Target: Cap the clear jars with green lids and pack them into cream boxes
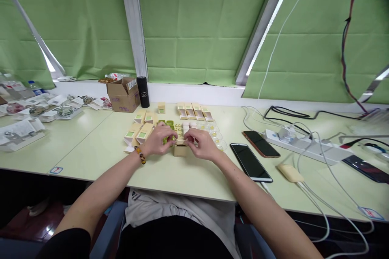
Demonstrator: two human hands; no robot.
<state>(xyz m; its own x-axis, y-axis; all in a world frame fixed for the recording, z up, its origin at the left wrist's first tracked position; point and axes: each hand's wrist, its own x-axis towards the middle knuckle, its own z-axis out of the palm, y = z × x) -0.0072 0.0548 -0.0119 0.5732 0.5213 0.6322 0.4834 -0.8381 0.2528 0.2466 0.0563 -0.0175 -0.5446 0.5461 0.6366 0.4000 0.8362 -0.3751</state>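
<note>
A small tan cardboard box point(180, 151) stands upright on the table in front of me. My left hand point(158, 139) pinches the left side of its top edge, thumb and forefinger together. From the other side, my right hand point(200, 142) grips the right part of the top edge with closed fingers. Just behind lie green pieces point(169, 123), small yellowish pieces point(178, 128), pale pinkish pieces point(186, 126) and clear rounded covers point(214, 128). Several cream boxes with green labels point(145, 131) lie beside my left hand. The box's inside is hidden from me.
Open cream boxes point(194, 111) line up farther back. A brown carton point(123, 95) and a black bottle point(143, 92) stand by the wall. To the right lie phones point(251, 162), a power strip point(306, 145), a pale power bank point(291, 173) and loose cables. Packaged goods point(21, 131) fill the left.
</note>
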